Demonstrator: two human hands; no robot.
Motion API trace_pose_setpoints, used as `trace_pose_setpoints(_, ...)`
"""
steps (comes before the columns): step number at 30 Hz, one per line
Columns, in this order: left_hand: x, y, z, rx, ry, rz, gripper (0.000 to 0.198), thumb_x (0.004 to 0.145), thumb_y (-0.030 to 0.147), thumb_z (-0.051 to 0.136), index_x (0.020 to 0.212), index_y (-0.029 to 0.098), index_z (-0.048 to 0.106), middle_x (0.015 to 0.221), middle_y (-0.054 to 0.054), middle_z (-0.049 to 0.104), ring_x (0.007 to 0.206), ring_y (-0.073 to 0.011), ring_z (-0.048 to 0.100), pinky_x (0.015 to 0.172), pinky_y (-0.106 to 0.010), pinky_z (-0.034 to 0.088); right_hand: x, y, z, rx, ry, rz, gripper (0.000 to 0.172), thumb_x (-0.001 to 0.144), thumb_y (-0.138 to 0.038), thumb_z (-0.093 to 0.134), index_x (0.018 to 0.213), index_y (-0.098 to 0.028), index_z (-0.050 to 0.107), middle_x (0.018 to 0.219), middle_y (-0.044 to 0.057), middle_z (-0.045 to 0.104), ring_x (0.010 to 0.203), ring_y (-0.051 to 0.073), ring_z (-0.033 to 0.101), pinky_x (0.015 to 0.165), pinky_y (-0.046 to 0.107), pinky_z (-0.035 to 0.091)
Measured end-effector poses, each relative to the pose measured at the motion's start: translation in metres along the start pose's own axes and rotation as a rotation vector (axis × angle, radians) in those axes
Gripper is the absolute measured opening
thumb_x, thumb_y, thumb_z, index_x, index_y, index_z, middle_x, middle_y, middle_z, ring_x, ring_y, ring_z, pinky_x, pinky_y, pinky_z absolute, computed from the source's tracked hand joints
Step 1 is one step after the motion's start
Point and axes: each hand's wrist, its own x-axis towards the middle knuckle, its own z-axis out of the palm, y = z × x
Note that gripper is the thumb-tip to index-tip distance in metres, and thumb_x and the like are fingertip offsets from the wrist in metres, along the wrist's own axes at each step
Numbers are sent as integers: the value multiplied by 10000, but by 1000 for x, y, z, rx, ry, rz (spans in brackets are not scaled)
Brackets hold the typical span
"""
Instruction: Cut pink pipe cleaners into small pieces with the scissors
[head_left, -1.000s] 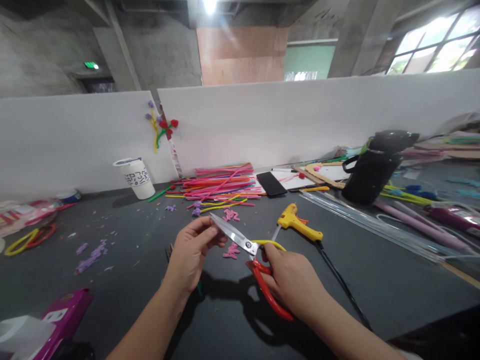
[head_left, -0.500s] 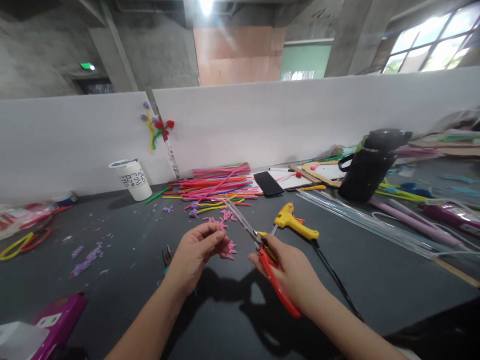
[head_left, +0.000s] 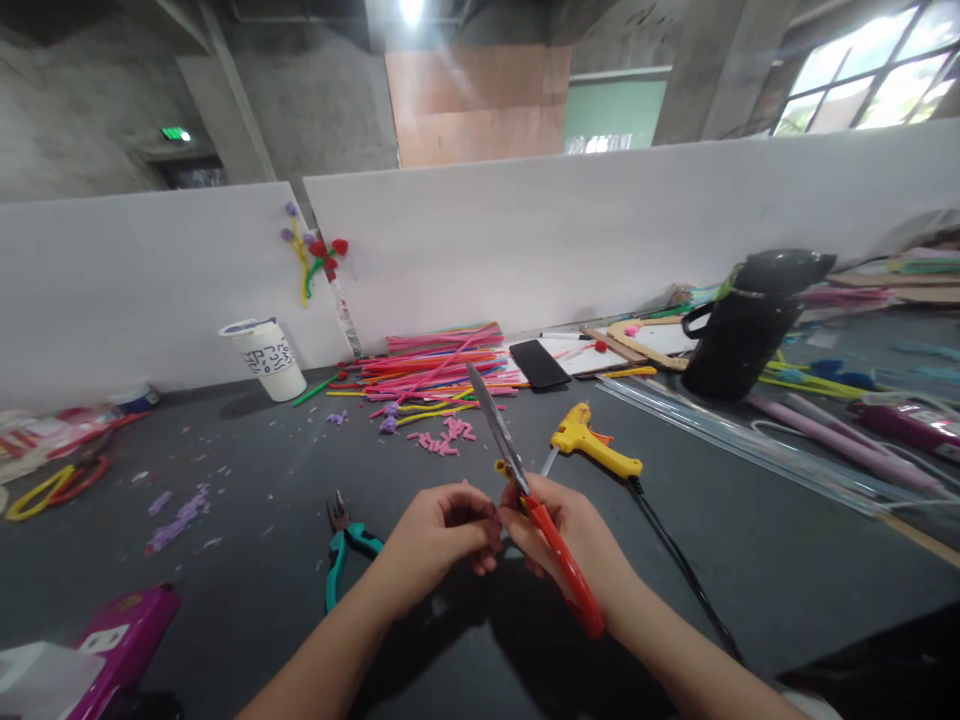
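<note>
My right hand (head_left: 574,535) is wrapped around red-handled scissors (head_left: 562,560), whose blades point away from me and up to the left. The blades look closed together. My left hand (head_left: 450,530) is curled in a pinch, its fingertips meeting those of the right hand. Whatever it pinches is hidden or too small to make out. Just beyond the hands lie short pink pipe cleaner pieces (head_left: 444,437). Teal-handled pliers (head_left: 337,560) rest left of my left hand, partly covered by the forearm. A yellow glue gun (head_left: 596,447) lies beyond my right hand.
Behind is a bundle of colored pipe cleaners (head_left: 435,370), beside a phone (head_left: 538,365) and a white cup (head_left: 268,362). A black thermos jug (head_left: 746,325) stands right. Purple scraps (head_left: 180,520) and a magenta power strip (head_left: 131,640) lie left. The glue gun's cord (head_left: 686,570) runs toward me.
My left hand has moved right and nearer to me, bringing its fingertips to the right hand. The scissors have turned more upright and their blades have closed. The pliers are more exposed.
</note>
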Motion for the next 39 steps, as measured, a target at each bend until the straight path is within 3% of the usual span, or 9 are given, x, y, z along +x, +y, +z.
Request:
trace_pose_setpoints(10,-3,1,5,349,10,82,109,632,101,461,624,147,560,511,22,494,458,-93,463,470,-210,365,1,3,0,-90,-7,-52,38,650,-189,445,621,-186,421,496,-77,393,409,61,376,402,173,302)
trace_pose_setpoints(17,-4,-1,5,654,213,364,76,679,175,516,692,168,591,676,-28,585,637,-149,533,602,-245,399,3,3,2,-181,125,-41,71,668,-229,432,611,-188,424,505,-67,380,431,72,371,412,184,301)
trace_pose_setpoints(23,-4,-4,4,730,234,431,104,716,183,489,684,183,588,665,-28,581,631,-151,519,602,-252,383,5,3,7,-128,157,-12,53,658,-211,434,614,-199,407,509,-73,388,415,71,383,414,187,324)
trace_pose_setpoints(30,-2,-1,5,614,260,390,104,707,196,506,636,178,579,621,-10,558,597,-137,508,579,-243,383,6,0,5,-148,149,-44,144,720,-309,425,626,-202,406,524,-60,395,448,87,404,442,199,329)
trace_pose_setpoints(34,1,5,-3,185,281,232,99,698,243,555,651,157,566,559,9,552,512,-113,509,532,-234,405,4,0,-4,-430,174,-130,195,694,-383,503,712,-204,427,553,-47,446,509,116,426,487,216,316)
trace_pose_setpoints(39,2,10,-12,-256,352,234,102,655,234,623,703,153,586,617,2,609,552,-103,550,553,-222,429,-2,8,-11,-710,121,-165,289,718,-478,486,806,-206,448,583,-23,537,525,144,492,490,226,286)
